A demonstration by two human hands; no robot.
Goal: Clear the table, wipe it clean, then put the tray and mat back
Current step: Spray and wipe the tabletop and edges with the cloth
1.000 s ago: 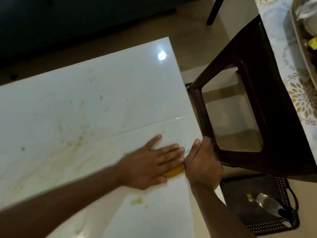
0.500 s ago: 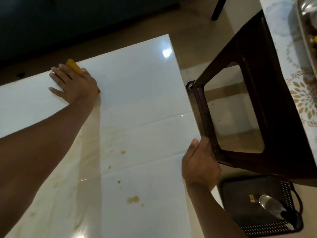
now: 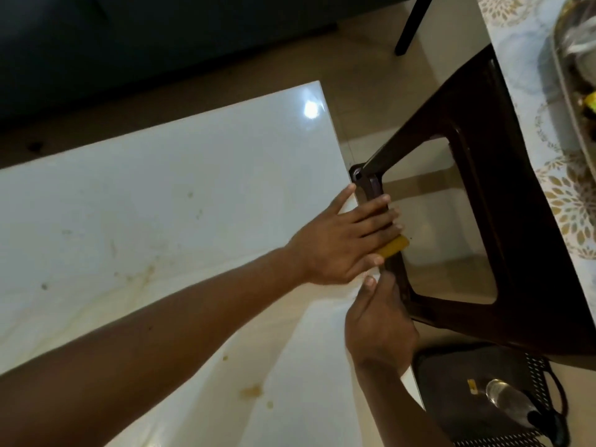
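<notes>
A glossy white table (image 3: 193, 175) fills the left and middle, with brownish smears and spots on it. My left hand (image 3: 342, 240) lies flat on a yellow sponge (image 3: 395, 246) at the table's right edge, fingers reaching past the edge over a dark chair leg. Just below it, my right hand (image 3: 380, 321) grips the table's right edge beside the same leg. A patterned mat (image 3: 522, 101) lies on another surface at the far right, with a metal tray (image 3: 571, 91) on it, cut off by the frame.
A dark brown plastic chair (image 3: 503, 221) stands tilted against the table's right edge. Below it on the floor is a black perforated basket (image 3: 464, 388) holding a shiny bottle (image 3: 506, 401). A dark sofa (image 3: 129, 43) lines the far side. Another dark leg (image 3: 409, 24) stands at the top.
My left hand swept the sponge from the table's far left corner back to the right edge, out over the chair leg. My right hand stayed on the edge.
</notes>
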